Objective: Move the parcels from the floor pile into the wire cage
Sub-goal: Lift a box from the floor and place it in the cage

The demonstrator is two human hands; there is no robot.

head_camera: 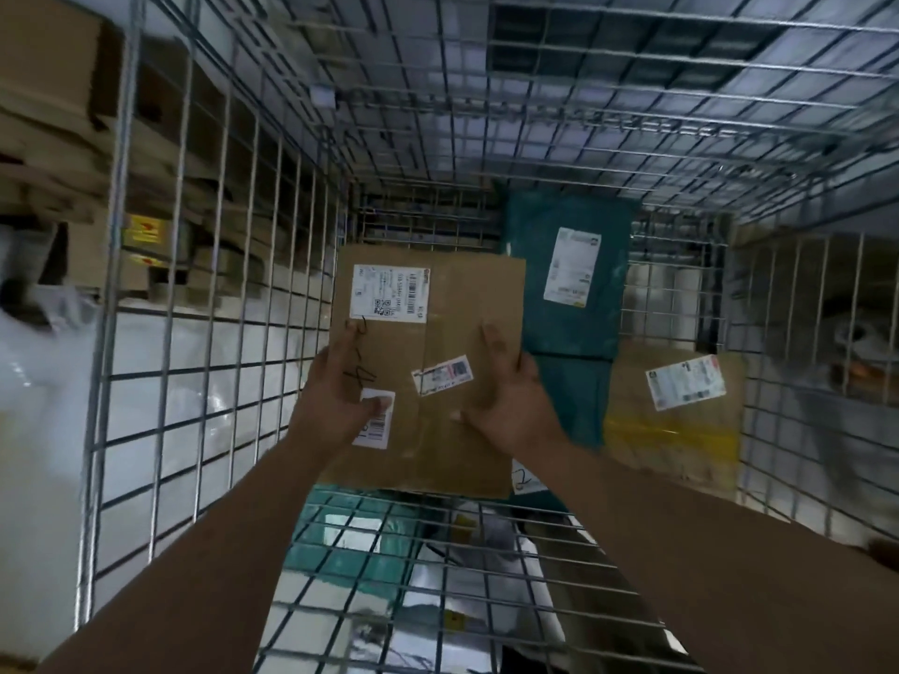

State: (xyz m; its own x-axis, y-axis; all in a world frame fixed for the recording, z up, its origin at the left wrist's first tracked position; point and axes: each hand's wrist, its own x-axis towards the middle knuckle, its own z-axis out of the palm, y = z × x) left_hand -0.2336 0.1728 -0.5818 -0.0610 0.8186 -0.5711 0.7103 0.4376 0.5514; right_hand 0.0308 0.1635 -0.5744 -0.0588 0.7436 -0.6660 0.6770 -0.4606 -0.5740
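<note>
both hands (340,391) (506,406) holding cardboard parcel (438,342) inside wire cage (219,284), teal parcel (569,284) beside

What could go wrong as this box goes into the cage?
1. The left hand and right hand grip the flat brown cardboard box only at its lower side edges; it could tip forward or slip.
2. Dropped here, it may land unevenly against the teal plastic mailer and the yellow-taped cardboard box and slide.
3. Both forearms reach over the front panel of the wire cage and could scrape it.
</note>
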